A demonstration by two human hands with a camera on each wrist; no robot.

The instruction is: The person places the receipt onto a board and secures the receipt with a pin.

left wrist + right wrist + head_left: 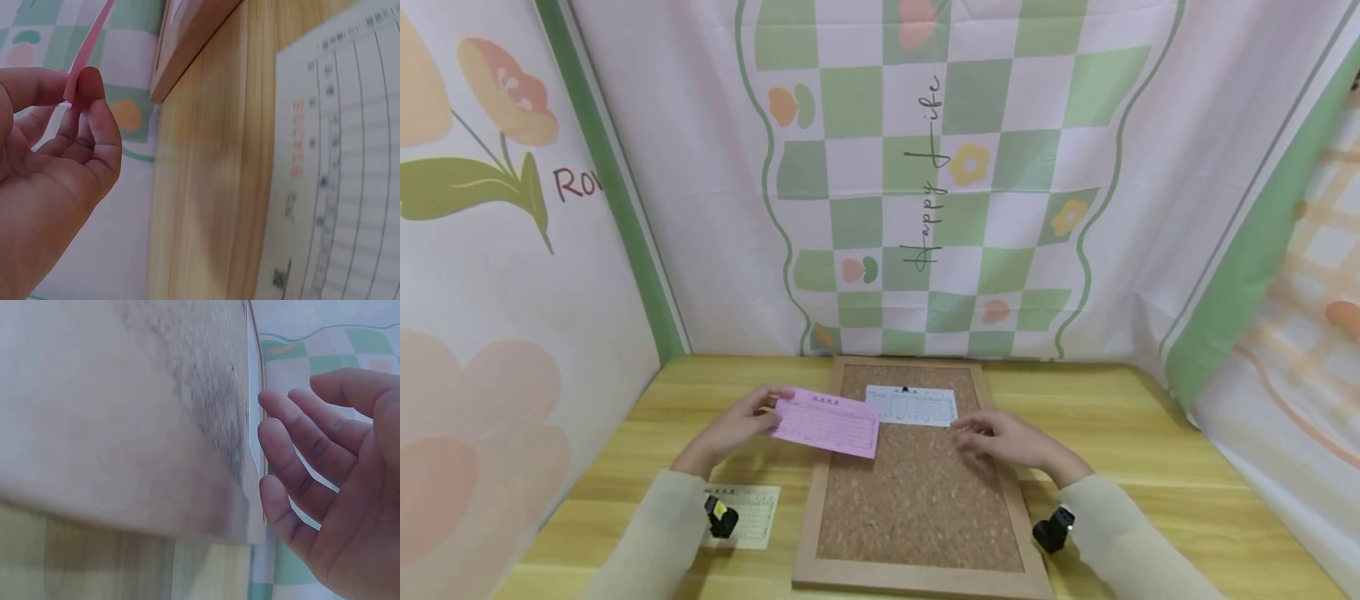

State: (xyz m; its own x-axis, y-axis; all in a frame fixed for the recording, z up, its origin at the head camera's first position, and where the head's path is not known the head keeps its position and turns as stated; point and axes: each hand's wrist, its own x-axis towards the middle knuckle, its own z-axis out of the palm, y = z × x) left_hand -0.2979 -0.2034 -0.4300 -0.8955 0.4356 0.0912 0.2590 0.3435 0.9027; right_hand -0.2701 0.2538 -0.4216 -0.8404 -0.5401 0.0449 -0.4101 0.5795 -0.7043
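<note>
My left hand [741,429] pinches the left end of a pink printed form slip [827,423], between thumb and fingers in the left wrist view. The slip is held over the left edge of the cork board [917,500]. A white form slip [913,407] lies near the board's top, with a small black pin or clip [906,389] at its upper edge. By that slip's lower right corner is my right hand [1011,437], its fingers loosely bent and holding nothing in the right wrist view. Whether its fingertips touch the white slip I cannot tell.
A pale yellow form slip [748,517] lies on the wooden table [1112,467] left of the board, partly hidden by my left sleeve. The board's raised wooden frame [917,577] faces me. Behind the table hangs a checked curtain [970,208], with more printed cloth at both sides.
</note>
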